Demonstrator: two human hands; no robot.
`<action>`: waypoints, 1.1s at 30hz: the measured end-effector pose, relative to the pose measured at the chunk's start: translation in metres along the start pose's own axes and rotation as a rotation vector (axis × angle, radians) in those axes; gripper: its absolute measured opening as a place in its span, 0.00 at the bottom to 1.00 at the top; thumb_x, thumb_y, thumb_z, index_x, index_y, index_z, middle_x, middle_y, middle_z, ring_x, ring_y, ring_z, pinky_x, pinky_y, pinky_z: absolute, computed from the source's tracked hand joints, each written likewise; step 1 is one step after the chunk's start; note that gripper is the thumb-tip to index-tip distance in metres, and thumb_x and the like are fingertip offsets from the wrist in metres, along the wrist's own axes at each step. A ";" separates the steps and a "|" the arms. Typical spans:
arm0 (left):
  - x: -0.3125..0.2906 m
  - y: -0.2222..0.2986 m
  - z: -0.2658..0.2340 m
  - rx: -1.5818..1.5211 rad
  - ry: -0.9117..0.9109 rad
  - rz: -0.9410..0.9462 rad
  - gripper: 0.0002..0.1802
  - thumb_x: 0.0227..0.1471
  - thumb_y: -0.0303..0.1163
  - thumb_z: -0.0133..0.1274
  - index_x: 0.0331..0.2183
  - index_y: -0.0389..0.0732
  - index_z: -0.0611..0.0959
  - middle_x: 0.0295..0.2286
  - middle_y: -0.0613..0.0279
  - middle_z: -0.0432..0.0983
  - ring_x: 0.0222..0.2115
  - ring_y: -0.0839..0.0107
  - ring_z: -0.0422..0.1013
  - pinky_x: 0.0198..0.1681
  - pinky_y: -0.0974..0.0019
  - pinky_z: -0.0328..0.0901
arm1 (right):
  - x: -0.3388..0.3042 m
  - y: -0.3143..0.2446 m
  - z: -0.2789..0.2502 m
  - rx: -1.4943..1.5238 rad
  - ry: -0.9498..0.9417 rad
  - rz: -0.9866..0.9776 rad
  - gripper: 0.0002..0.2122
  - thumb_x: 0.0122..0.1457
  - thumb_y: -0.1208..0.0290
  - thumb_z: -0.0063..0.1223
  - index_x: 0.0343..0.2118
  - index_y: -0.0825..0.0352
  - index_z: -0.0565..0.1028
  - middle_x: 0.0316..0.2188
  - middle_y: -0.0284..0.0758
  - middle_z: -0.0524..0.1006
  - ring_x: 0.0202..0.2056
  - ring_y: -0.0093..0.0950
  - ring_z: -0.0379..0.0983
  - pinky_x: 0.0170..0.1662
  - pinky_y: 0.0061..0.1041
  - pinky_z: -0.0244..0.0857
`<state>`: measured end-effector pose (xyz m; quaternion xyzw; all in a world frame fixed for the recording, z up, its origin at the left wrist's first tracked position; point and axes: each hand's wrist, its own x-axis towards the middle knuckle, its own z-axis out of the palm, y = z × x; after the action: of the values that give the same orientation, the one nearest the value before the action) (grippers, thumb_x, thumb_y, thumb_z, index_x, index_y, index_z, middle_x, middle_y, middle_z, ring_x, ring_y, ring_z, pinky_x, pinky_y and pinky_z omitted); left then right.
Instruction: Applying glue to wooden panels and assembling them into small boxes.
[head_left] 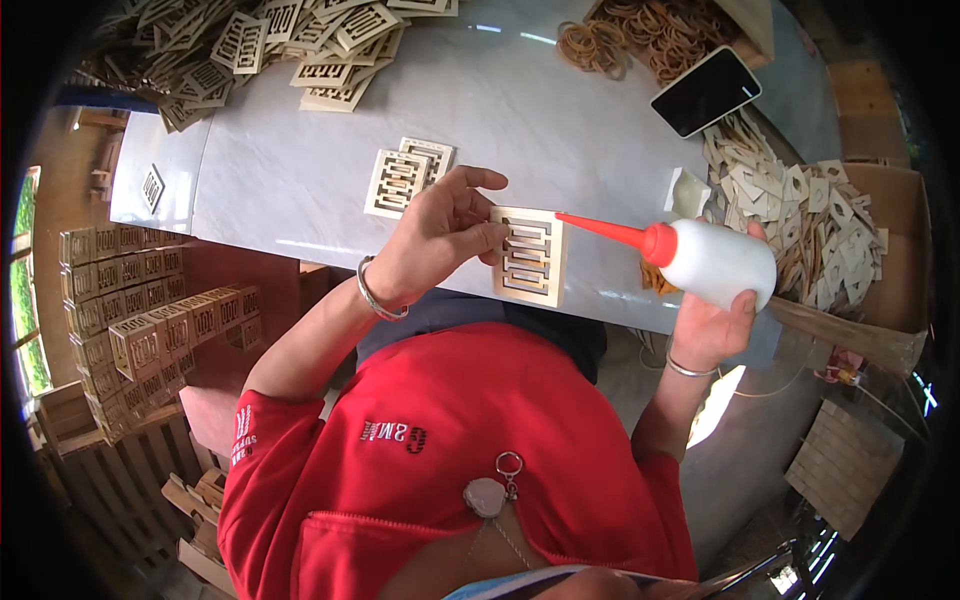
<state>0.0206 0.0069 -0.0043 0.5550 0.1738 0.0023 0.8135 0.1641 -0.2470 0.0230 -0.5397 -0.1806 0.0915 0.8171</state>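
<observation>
My left hand (435,235) pinches the left edge of a thin wooden panel with cut-out slots (530,262), held up at the near edge of the table. In my right hand (715,325) lies a white glue bottle (715,262) with a long red nozzle, tipped on its side. The nozzle's tip meets the panel's upper right corner; whether glue is coming out is too small to tell. Just beyond my left hand, two similar slotted panels (396,182) lie overlapping on the table.
A heap of slotted panels (340,50) covers the far left of the grey table (300,170). At the right are rubber bands (660,35), a phone (706,92), a small white block (687,192) and a pile of thin wooden pieces (790,215). Stacked wooden boxes (125,300) stand left, below the tabletop.
</observation>
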 end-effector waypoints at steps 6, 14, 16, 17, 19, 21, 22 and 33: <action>-0.008 0.002 0.006 0.174 0.062 -0.009 0.13 0.48 0.23 0.56 0.37 0.28 0.76 0.25 0.61 0.76 0.25 0.81 0.71 0.29 0.76 0.67 | -0.006 -0.005 0.004 -0.115 -0.049 -0.053 0.40 0.47 0.55 0.58 0.58 0.72 0.54 0.46 0.47 0.70 0.47 0.49 0.68 0.55 0.48 0.58; -0.016 0.004 0.011 0.213 0.100 -0.032 0.09 0.48 0.26 0.56 0.32 0.30 0.79 0.22 0.64 0.75 0.22 0.83 0.68 0.24 0.76 0.63 | -0.008 -0.010 0.018 -0.274 -0.152 -0.163 0.38 0.48 0.56 0.58 0.57 0.71 0.55 0.46 0.47 0.70 0.48 0.49 0.67 0.53 0.47 0.60; -0.018 0.005 0.012 0.216 0.131 -0.037 0.09 0.47 0.27 0.57 0.30 0.31 0.79 0.18 0.66 0.75 0.19 0.84 0.67 0.22 0.76 0.63 | -0.006 -0.010 0.026 -0.286 -0.167 -0.175 0.37 0.47 0.56 0.58 0.57 0.71 0.55 0.45 0.48 0.69 0.47 0.50 0.68 0.52 0.48 0.61; -0.019 0.005 0.012 0.241 0.135 -0.026 0.09 0.46 0.28 0.57 0.30 0.31 0.79 0.18 0.66 0.75 0.19 0.84 0.67 0.22 0.76 0.62 | -0.005 -0.011 0.030 -0.263 -0.158 -0.170 0.38 0.45 0.58 0.62 0.57 0.70 0.55 0.44 0.48 0.70 0.45 0.49 0.70 0.49 0.46 0.65; -0.019 0.007 0.012 0.269 0.138 -0.017 0.09 0.46 0.28 0.57 0.29 0.31 0.80 0.18 0.66 0.75 0.19 0.84 0.67 0.22 0.76 0.62 | -0.004 -0.011 0.033 -0.239 -0.144 -0.167 0.40 0.43 0.60 0.65 0.56 0.69 0.55 0.43 0.48 0.70 0.43 0.48 0.72 0.46 0.45 0.68; -0.021 0.007 0.012 0.247 0.141 -0.023 0.09 0.46 0.28 0.57 0.29 0.31 0.79 0.18 0.66 0.74 0.18 0.84 0.67 0.21 0.76 0.62 | -0.004 -0.012 0.035 -0.245 -0.156 -0.155 0.39 0.43 0.62 0.66 0.56 0.68 0.55 0.43 0.47 0.70 0.43 0.47 0.72 0.46 0.44 0.69; -0.022 0.007 0.012 0.246 0.143 -0.024 0.09 0.46 0.28 0.57 0.29 0.31 0.79 0.18 0.66 0.74 0.18 0.84 0.67 0.21 0.76 0.62 | -0.004 -0.012 0.036 -0.246 -0.158 -0.153 0.39 0.43 0.62 0.66 0.56 0.68 0.55 0.43 0.47 0.70 0.43 0.47 0.72 0.46 0.44 0.69; -0.024 0.007 0.011 0.174 0.172 0.005 0.08 0.47 0.26 0.56 0.30 0.31 0.80 0.19 0.66 0.75 0.19 0.84 0.67 0.20 0.76 0.62 | -0.005 -0.017 0.035 -0.358 -0.178 -0.163 0.35 0.45 0.63 0.60 0.55 0.71 0.58 0.42 0.48 0.70 0.44 0.49 0.71 0.50 0.47 0.64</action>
<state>0.0022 -0.0048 0.0122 0.6215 0.2414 0.0368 0.7444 0.1447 -0.2257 0.0496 -0.6496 -0.3086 0.0388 0.6937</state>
